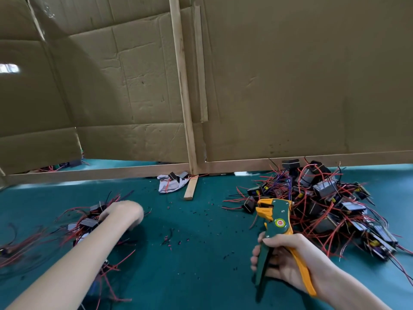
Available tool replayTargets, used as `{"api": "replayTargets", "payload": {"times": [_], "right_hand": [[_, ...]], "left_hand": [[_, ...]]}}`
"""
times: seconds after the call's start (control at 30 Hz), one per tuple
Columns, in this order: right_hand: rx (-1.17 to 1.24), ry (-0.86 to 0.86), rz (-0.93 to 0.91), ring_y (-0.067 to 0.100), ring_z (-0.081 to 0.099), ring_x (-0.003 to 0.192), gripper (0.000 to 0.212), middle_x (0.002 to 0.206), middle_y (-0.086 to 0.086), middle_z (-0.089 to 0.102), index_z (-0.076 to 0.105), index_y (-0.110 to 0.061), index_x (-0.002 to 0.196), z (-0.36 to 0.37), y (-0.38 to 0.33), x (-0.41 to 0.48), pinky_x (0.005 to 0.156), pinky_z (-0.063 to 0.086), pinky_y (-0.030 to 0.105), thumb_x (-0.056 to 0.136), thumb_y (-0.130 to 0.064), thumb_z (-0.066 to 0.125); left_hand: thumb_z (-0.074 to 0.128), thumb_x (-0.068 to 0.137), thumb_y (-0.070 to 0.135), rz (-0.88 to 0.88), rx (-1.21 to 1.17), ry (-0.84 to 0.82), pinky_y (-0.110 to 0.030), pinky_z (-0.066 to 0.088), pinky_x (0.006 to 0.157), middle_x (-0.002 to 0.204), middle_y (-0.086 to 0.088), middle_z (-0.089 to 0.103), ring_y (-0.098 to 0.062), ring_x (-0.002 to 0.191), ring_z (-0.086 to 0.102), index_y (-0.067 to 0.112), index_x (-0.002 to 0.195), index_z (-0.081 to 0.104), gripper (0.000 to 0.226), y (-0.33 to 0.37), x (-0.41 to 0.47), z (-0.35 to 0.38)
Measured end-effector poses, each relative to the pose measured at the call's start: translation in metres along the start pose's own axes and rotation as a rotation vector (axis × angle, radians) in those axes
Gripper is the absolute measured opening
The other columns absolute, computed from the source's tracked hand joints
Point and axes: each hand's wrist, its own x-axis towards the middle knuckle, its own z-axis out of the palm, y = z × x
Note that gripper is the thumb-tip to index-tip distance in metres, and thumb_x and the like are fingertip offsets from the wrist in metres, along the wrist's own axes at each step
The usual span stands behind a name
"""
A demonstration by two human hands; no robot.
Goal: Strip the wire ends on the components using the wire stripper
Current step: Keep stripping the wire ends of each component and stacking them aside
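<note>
My right hand (288, 262) grips the green and yellow wire stripper (276, 222) by its handles, jaws pointing up and away, above the teal table. Behind it, at the right, lies a large pile of black components with red and black wires (324, 202). My left hand (125, 213) reaches out, blurred, over a smaller pile of components with red wires (89, 224) at the left. Its fingers are curled down at the pile's edge. Whether they hold a component is hidden by the blur.
A cardboard wall on a wooden frame (187, 130) closes the back of the teal table (190, 276). A short wooden strip (191, 189) and a crumpled white bag with components (169, 183) lie at its foot. Small bits of stripped insulation (169, 239) dot the middle.
</note>
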Motion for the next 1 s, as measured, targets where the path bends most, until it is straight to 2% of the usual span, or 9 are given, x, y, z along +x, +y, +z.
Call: {"api": "replayTargets", "payload": {"times": [0.13,0.27,0.4,0.5,0.6,0.7,0.8,0.9,1.0], "right_hand": [[0.0,0.008,-0.003,0.043,0.067,0.073,0.012,0.082,0.028,0.064,0.072,0.004,0.073,-0.002,-0.001,0.001,0.068,0.058,0.052,0.061,0.001,0.069],[-0.005,0.007,-0.007,0.043,0.067,0.072,0.013,0.082,0.028,0.064,0.072,0.004,0.072,0.0,-0.002,-0.001,0.067,0.058,0.052,0.06,0.001,0.07],[0.006,-0.007,-0.004,0.043,0.066,0.072,0.013,0.082,0.029,0.064,0.071,0.006,0.073,0.001,-0.002,-0.003,0.068,0.058,0.052,0.06,0.004,0.069],[0.006,-0.002,-0.005,0.043,0.067,0.072,0.014,0.082,0.029,0.063,0.071,0.006,0.072,0.002,-0.002,-0.004,0.067,0.058,0.052,0.059,0.001,0.07],[0.018,0.003,-0.006,0.043,0.066,0.071,0.015,0.081,0.029,0.063,0.07,0.006,0.074,0.003,-0.002,-0.005,0.066,0.057,0.052,0.06,0.001,0.068],[0.023,0.009,-0.006,0.043,0.065,0.07,0.014,0.081,0.028,0.062,0.068,0.005,0.074,0.004,-0.003,-0.005,0.066,0.057,0.052,0.06,0.002,0.066],[0.018,-0.007,-0.001,0.043,0.065,0.069,0.011,0.08,0.028,0.062,0.069,0.005,0.073,0.004,-0.004,-0.006,0.066,0.057,0.052,0.063,0.003,0.064],[0.024,-0.003,0.008,0.043,0.065,0.069,0.013,0.08,0.028,0.062,0.069,0.005,0.072,0.005,-0.004,-0.006,0.066,0.057,0.052,0.06,0.002,0.066],[0.03,-0.006,0.014,0.044,0.065,0.07,0.016,0.081,0.029,0.062,0.069,0.006,0.073,0.006,-0.005,-0.007,0.068,0.057,0.053,0.058,0.002,0.067]], "left_hand": [[0.053,0.088,0.003,0.046,-0.153,0.128,-0.043,0.05,0.096,0.126,-0.014,0.054,-0.032,0.113,0.059,0.001,0.123,0.055,0.035,-0.002,-0.002,0.006],[0.045,0.086,0.001,0.13,-0.278,0.302,-0.04,0.049,0.089,0.085,-0.004,0.046,-0.026,0.091,0.056,0.009,0.094,0.054,0.014,0.01,-0.016,-0.005],[0.05,0.088,0.001,0.258,-0.541,0.528,-0.037,0.042,0.087,0.105,-0.006,0.054,-0.027,0.096,0.053,0.015,0.105,0.053,0.022,0.027,-0.029,-0.02],[0.066,0.086,0.008,0.669,-0.934,0.681,-0.026,0.046,0.084,0.11,-0.001,0.06,-0.017,0.095,0.06,0.018,0.118,0.056,0.034,0.041,-0.044,-0.021],[0.075,0.078,0.003,0.947,-1.164,0.62,-0.02,0.049,0.084,0.106,0.002,0.061,-0.011,0.09,0.064,0.025,0.116,0.056,0.048,0.065,-0.059,-0.012],[0.075,0.073,-0.006,1.001,-1.162,0.519,-0.022,0.049,0.09,0.108,0.0,0.059,-0.012,0.093,0.064,0.033,0.114,0.051,0.062,0.089,-0.058,0.004],[0.066,0.072,-0.015,1.011,-1.069,0.421,-0.024,0.05,0.086,0.108,0.0,0.058,-0.013,0.094,0.061,0.029,0.118,0.054,0.065,0.1,-0.051,0.014],[0.069,0.078,-0.005,1.006,-0.996,0.481,-0.01,0.044,0.078,0.102,0.007,0.059,0.002,0.086,0.057,0.019,0.11,0.065,0.04,0.104,-0.044,0.017],[0.074,0.083,0.014,0.982,-1.014,0.576,-0.015,0.046,0.078,0.089,0.01,0.065,0.002,0.078,0.059,0.019,0.09,0.073,0.009,0.108,-0.04,0.02]]}}
